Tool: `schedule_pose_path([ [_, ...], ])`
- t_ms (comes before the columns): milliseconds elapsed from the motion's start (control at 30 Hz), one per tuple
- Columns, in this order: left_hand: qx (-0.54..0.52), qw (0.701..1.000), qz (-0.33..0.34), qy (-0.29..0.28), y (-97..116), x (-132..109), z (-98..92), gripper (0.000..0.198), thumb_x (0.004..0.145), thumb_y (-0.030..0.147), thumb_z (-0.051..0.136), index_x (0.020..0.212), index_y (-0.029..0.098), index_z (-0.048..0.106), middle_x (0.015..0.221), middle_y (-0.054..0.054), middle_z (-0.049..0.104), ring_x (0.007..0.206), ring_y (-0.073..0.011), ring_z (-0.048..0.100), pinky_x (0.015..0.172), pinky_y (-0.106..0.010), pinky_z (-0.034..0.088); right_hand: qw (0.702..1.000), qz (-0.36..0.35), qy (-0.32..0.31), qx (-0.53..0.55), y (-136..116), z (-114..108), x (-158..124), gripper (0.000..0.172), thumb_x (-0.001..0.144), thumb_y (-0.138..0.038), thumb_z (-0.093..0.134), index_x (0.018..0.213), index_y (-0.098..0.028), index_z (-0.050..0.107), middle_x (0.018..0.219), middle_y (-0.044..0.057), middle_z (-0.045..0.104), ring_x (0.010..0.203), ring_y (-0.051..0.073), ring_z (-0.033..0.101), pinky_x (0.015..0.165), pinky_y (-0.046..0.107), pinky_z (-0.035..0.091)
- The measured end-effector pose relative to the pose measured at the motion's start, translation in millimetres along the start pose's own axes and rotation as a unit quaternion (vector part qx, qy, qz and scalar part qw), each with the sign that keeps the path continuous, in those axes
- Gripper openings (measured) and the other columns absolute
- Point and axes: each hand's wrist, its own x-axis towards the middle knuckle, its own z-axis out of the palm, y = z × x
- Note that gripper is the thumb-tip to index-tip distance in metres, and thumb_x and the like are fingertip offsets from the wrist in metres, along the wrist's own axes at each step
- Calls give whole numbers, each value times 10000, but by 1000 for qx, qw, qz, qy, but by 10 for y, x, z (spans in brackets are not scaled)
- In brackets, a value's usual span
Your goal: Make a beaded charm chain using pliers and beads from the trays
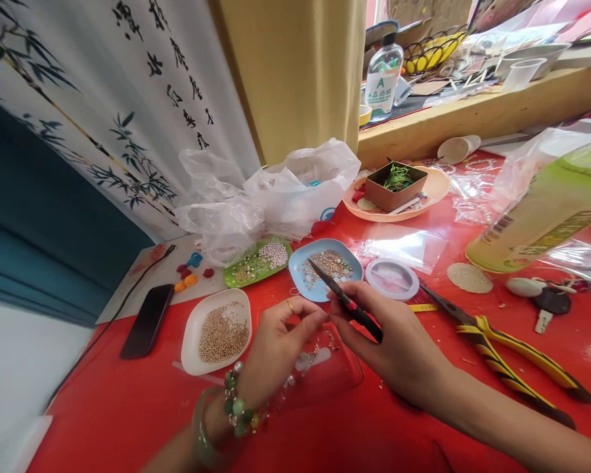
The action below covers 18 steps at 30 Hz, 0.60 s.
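Observation:
My right hand [389, 335] is closed around slim black tweezers [347, 299] with a red mark, their pointed tip slanting up and left over the blue dish [299, 279]. Thumb and fingertip of my left hand [288, 335] are pinched together, meeting my right fingertips; whatever is between them is too small to make out. Beneath both hands lies a clear tray [342, 378] with beads and small gold pieces. Gold and pearly beads [328, 266] fill part of the blue dish. A cream dish [190, 341] of small gold beads [221, 334] stands left of my left hand.
Yellow-black pliers [492, 355], keys [546, 305] and a large green-topped bottle [542, 210] are on the right. A round clear lid [391, 279] sits beside the blue dish. Leftward are a green dish [241, 279] and a phone [148, 322]; plastic bags [295, 184] stand behind.

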Motion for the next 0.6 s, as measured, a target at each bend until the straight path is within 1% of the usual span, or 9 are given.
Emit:
schedule_pose_path([
  [67,2,1000,-7,3,-3,0,-4,164,749,311,570,692,164,616,671,-13,600,579,-112,505,531,-211,425,1000,2,0,6,9,-1,-4,63,781,-164,455,831,-187,484,699,26,623,591,144,574,553,269,458],
  [167,-10,1000,-11,19,-4,5,-13,123,725,279,606,776,175,647,770,-28,662,670,-134,577,591,-223,468,1000,1,-4,18,19,-3,-2,45,793,-178,457,823,-189,488,708,25,622,605,139,569,554,260,455],
  [233,-14,999,-12,26,1,6,-17,126,709,257,627,802,183,667,800,-31,688,711,-149,606,608,-228,486,1000,3,-6,26,23,-6,5,45,794,-180,458,821,-189,494,706,20,611,604,133,558,546,250,447],
  [367,-21,999,-19,30,2,3,-14,109,677,223,658,773,186,697,757,-27,710,676,-155,629,584,-230,503,998,20,-16,59,24,-17,20,37,785,-172,470,805,-184,498,692,5,582,595,119,532,552,235,437],
  [500,-69,996,-40,34,-21,11,-5,151,641,187,675,789,196,704,790,-24,716,673,-158,640,570,-237,514,993,43,-32,109,18,-27,28,25,792,-195,477,791,-183,499,678,-5,549,590,116,500,542,231,427],
  [600,-99,992,-50,51,-35,14,-7,96,610,183,692,705,188,709,699,-19,710,634,-148,633,573,-234,512,987,65,-49,140,15,-36,32,25,793,-196,483,780,-185,501,686,-10,530,607,116,489,549,231,425],
])
